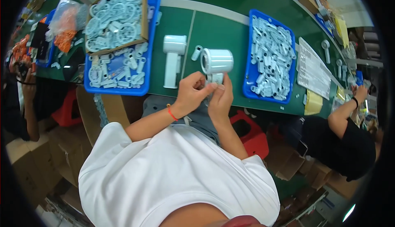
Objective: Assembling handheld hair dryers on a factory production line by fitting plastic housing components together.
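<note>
In front of my body I hold a white handheld device [218, 61] with a drum-shaped head, its head raised and its handle mostly hidden by my fingers. My right hand [221, 99] is closed around the handle. Pressed against the handle from the other side, my left hand [190, 93] is closed too, its thumb meeting the right thumb. A second white device [173, 60] of the same shape lies on the green table to the left. Between the two devices rests a small white oblong part [196, 53].
At left, a blue tray [117, 90] of white parts bears a cardboard box [145, 13] full of pale plastic rings and pieces. Another blue tray [247, 88] of small white parts is at right, beside a white panel [314, 68]. Co-workers sit on both sides; red stools stand below.
</note>
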`<state>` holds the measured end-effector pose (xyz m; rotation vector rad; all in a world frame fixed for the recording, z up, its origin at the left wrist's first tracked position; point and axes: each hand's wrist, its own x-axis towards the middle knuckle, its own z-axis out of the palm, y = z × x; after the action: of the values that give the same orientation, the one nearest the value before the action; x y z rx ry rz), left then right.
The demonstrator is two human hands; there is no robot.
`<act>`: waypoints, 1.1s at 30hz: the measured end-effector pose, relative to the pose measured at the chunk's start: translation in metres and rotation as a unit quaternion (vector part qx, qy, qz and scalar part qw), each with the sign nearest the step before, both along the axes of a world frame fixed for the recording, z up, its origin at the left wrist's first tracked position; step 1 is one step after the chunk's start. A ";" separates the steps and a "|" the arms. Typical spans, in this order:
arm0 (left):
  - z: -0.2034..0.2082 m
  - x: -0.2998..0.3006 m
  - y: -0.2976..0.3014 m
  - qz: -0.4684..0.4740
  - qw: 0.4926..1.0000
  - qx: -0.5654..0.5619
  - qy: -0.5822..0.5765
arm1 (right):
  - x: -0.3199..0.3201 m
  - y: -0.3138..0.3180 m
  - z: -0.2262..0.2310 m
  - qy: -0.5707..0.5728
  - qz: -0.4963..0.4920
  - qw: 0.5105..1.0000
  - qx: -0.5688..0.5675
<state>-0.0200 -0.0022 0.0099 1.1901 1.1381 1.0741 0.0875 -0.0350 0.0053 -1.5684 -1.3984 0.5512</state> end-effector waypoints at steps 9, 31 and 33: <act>-0.002 -0.004 -0.016 -0.022 0.999 0.002 -0.038 | -0.005 -0.008 0.001 0.072 -0.014 0.997 -0.028; 0.046 -0.031 0.008 -0.209 0.969 0.078 0.105 | 0.008 0.009 0.019 0.386 0.052 0.920 -0.049; 0.037 -0.023 -0.002 -0.189 0.978 0.071 0.043 | 0.007 0.013 0.025 0.422 0.044 0.903 -0.070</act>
<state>-0.0432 -0.0041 0.0473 1.5077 0.8617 0.8281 0.0942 -0.0215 0.0305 -1.1314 -0.7630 1.2309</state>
